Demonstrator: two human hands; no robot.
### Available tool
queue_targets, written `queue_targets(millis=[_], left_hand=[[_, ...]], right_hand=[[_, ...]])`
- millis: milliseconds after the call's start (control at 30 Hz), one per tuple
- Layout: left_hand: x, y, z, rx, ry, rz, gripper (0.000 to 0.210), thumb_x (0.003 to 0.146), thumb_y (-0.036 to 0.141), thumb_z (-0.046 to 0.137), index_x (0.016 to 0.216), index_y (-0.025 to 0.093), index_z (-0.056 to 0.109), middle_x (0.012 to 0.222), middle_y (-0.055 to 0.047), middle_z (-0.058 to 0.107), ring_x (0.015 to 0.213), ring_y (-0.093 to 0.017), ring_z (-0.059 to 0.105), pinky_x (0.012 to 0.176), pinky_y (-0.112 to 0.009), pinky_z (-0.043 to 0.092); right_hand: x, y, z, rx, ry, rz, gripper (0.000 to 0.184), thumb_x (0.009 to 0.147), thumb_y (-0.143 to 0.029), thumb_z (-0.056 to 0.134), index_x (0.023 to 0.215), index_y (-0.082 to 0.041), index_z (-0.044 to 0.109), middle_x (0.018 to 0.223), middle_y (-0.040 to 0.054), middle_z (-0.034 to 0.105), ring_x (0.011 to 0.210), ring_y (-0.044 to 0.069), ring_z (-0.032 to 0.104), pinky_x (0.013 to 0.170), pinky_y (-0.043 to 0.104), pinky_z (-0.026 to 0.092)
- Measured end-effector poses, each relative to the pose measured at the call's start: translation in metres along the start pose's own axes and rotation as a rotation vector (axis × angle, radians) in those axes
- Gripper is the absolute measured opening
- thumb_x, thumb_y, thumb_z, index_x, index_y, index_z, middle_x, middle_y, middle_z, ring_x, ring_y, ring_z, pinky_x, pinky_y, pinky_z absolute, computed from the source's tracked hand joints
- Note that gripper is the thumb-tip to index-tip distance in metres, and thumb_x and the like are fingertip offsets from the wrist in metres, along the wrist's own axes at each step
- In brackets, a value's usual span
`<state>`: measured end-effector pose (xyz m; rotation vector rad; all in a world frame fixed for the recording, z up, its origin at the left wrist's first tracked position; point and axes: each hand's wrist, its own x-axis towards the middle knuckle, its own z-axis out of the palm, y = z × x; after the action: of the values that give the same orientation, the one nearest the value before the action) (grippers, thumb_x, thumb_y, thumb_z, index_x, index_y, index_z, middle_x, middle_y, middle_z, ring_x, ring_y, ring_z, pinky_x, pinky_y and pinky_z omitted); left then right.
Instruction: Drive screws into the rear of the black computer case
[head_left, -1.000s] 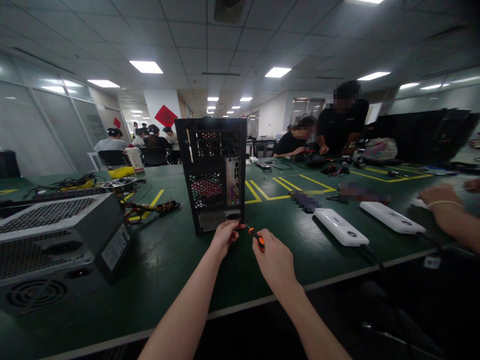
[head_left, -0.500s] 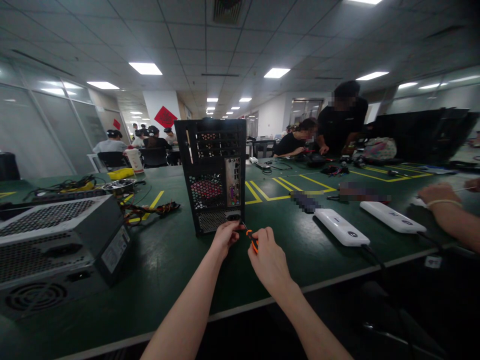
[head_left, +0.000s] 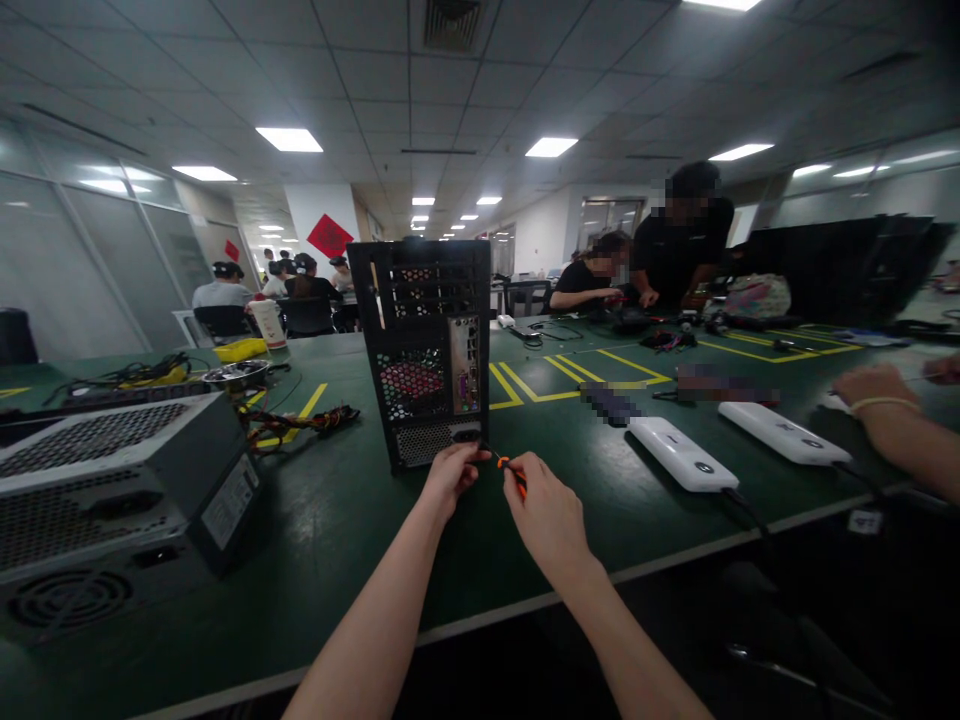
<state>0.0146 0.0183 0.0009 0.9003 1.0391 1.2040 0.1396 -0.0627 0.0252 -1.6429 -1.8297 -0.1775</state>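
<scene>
- At mid green tabletop [head_left: 322,540], just beyond both hands: PC case [head_left: 433,338], upright, rear panel facing the wearer.
- R hand [head_left: 549,508] closed round screwdriver [head_left: 504,464], gripping its orange/black handle; shaft points at case's lower R corner. Tip contact: can't tell.
- L hand [head_left: 453,474] at case's bottom rear, just below power socket [head_left: 466,436], thumb & fingers drawn together near the shaft; can't tell if they pinch anything.
- Case prob. heavy-ish, stiff metal, bottom-weighted w/ built-in PSU [head_left: 421,444] low down. Best hold: both hands under bottom edges. Avoid vent mesh & port strip [head_left: 465,366], prob. the fragile bits.
- Screwdriver: prob. light & stiff; handle grippy, bare shaft slippery, so hold by handle.
- Loose PSU [head_left: 120,470], well L: looks dense, hard-edged; take by its sides.
</scene>
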Motion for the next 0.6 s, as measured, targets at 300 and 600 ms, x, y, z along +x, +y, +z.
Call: queue_targets(millis=[300,600], left_hand=[[-0.001,0.000,0.000,-0.018,-0.011,0.006,0.024,0.064,0.027,0.058,0.081,0.011,0.056,0.077,-0.008,0.061,0.039,-0.001,0.041,0.034,-0.014,0.023],[-0.001,0.001,0.000,0.000,-0.009,-0.011,0.027,0.065,0.025,0.057,0.087,0.010,0.055,0.079,-0.009,0.062,0.038,-0.001,0.041,0.035,-0.014,0.024]], right_hand=[[-0.007,-0.014,-0.003,0.016,-0.022,-0.095,0.027,0.075,-0.014,0.038,0.102,-0.021,0.040,0.091,0.0045,0.046,0.066,0.013,0.054,0.048,0.021,0.036],[-0.006,-0.008,-0.003,-0.036,0.100,-0.097,0.022,0.083,-0.027,0.033,0.099,-0.022,0.047,0.086,0.0035,0.054,0.065,0.013,0.055,0.051,0.022,0.035]])
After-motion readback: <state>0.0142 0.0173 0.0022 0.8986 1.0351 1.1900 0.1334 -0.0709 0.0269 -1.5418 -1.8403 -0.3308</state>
